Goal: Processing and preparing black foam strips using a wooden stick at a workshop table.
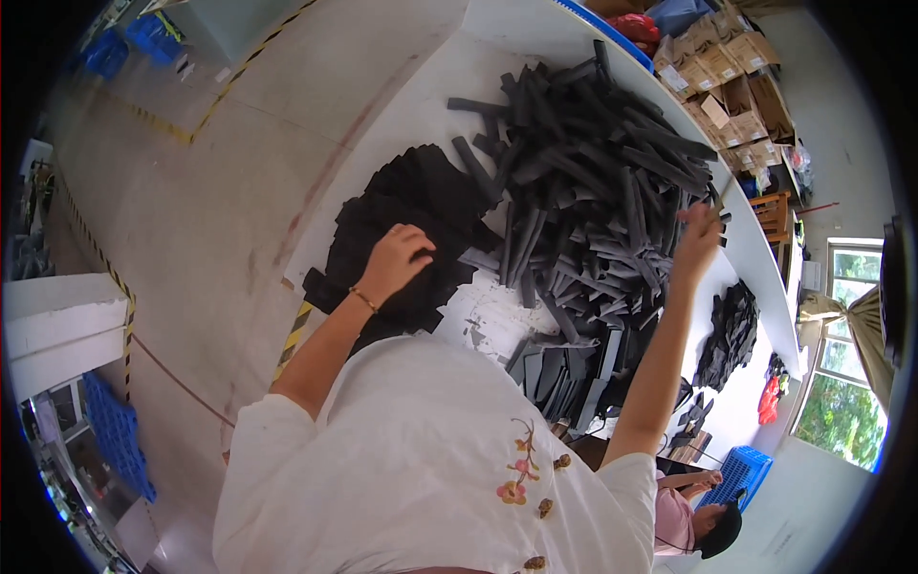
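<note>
Your dark grey strips [593, 172] lie loosely heaped toward the far edge of the surface [426, 115]; your black flat pieces [402, 196] overlap near its left edge.

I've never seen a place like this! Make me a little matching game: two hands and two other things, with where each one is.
Things
1. Left hand
2. Right hand
3. Blue crate
4. Tan curtain

Places
A. Gathered at the window
B. At the heap of dark grey strips
C. Beside the co-worker in pink
D. At the pile of flat black pieces

Pairs: 1-D, 2-B, 3-C, 4-A
</note>
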Available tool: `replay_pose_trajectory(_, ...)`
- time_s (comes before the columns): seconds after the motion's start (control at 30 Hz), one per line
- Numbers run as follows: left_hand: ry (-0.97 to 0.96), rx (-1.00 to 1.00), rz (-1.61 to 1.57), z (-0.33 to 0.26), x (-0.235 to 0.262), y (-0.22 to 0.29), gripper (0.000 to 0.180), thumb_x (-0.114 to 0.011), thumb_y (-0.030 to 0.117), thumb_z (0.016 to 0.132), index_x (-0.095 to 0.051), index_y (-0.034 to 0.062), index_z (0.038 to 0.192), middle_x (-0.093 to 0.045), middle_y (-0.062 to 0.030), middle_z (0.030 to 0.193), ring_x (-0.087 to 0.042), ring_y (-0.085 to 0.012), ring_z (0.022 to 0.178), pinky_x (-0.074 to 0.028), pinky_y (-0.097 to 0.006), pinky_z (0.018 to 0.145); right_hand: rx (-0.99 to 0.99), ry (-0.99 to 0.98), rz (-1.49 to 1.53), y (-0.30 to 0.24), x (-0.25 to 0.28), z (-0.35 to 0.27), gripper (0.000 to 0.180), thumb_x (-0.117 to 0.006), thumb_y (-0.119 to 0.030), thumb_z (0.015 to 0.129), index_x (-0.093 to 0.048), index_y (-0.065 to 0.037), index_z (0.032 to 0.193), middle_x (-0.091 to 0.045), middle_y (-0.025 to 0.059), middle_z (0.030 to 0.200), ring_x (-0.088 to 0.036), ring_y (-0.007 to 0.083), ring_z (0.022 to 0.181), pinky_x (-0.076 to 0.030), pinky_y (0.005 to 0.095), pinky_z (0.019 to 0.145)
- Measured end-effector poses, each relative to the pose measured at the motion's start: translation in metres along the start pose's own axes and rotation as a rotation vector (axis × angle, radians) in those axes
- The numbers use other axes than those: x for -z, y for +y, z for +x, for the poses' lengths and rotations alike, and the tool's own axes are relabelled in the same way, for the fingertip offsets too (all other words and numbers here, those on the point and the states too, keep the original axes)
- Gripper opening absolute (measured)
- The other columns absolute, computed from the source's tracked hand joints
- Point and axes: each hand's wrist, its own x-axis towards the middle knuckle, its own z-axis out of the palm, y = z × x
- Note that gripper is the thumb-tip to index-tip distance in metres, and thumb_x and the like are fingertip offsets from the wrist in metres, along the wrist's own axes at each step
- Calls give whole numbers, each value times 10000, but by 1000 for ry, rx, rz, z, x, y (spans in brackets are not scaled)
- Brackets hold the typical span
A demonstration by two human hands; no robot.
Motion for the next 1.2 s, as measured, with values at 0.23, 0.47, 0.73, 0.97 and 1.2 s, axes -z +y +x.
replay_pose_trajectory(0.23,-93,-237,161,7,-27,11,153,-726,112,662,-621,137,772,-520,-12,944,-489,-210,993,-384,-359,844,-135,-521,171,-9,-30,-174,184,-550,-132,927,-608,2,1038,-623,67,736,-572,100,685,-463,255,645)
replay_pose_trajectory(0.47,-135,-174,43,21,-9,3,130,-737,133,693,-633,122,769,-554,19,937,-484,-201,1036,-362,-372,870,-44,-833,220,5,-5,-218,176,-599,-115,886,-646,4,1006,-635,132,768,-596,195,659,-459,282,636)
replay_pose_trajectory(0.73,-14,-140,-9,32,17,10,92,-730,106,702,-662,120,763,-560,31,902,-488,-196,1020,-354,-361,847,63,-975,183,-2,13,-217,181,-582,-100,898,-654,22,1012,-608,77,712,-538,118,605,-437,247,587)
replay_pose_trajectory(0.97,-17,-124,-59,31,24,21,142,-762,74,662,-660,95,759,-560,8,886,-493,-211,1011,-366,-346,900,-83,-1061,217,-18,13,-214,205,-596,-143,897,-651,14,1016,-628,103,694,-559,132,585,-449,264,566)
replay_pose_trajectory(1.2,-9,-139,-81,28,25,20,129,-753,70,674,-667,85,769,-564,6,880,-494,-216,1009,-368,-346,908,-61,-1073,213,-20,12,-215,199,-575,-134,915,-663,15,1013,-595,48,686,-520,94,578,-433,232,557)
